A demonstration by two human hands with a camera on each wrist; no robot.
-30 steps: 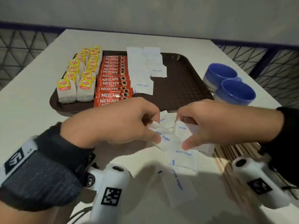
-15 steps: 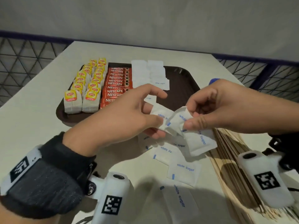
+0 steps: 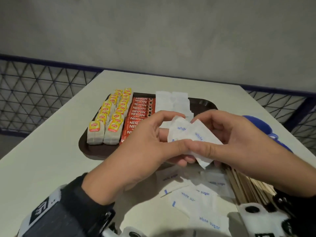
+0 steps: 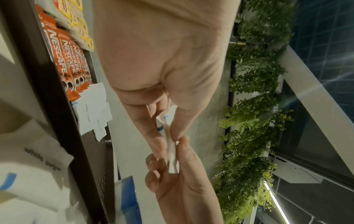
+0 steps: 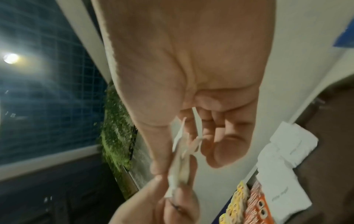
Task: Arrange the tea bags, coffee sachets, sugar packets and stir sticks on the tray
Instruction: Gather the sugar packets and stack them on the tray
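Both hands hold a small bunch of white sugar packets (image 3: 188,132) in the air above the near edge of the brown tray (image 3: 203,104). My left hand (image 3: 153,142) pinches the bunch from the left, my right hand (image 3: 227,139) from the right, thumbs meeting in front. The wrist views show the packets (image 4: 171,145) (image 5: 182,157) edge-on between thumbs and fingers. On the tray lie rows of yellow-tagged tea bags (image 3: 109,120), red coffee sachets (image 3: 138,113) and white sugar packets (image 3: 172,101). Loose sugar packets (image 3: 196,197) lie on the table below the hands, beside wooden stir sticks (image 3: 248,187).
A blue cup (image 3: 256,124) stands right of the tray, mostly hidden by my right hand. The white table (image 3: 42,151) ends at a wire-mesh railing (image 3: 34,93) on both sides, with a grey wall behind.
Both hands have lifted from the loose pile on the table, bringing sugar packets up and together above the tray's near edge.
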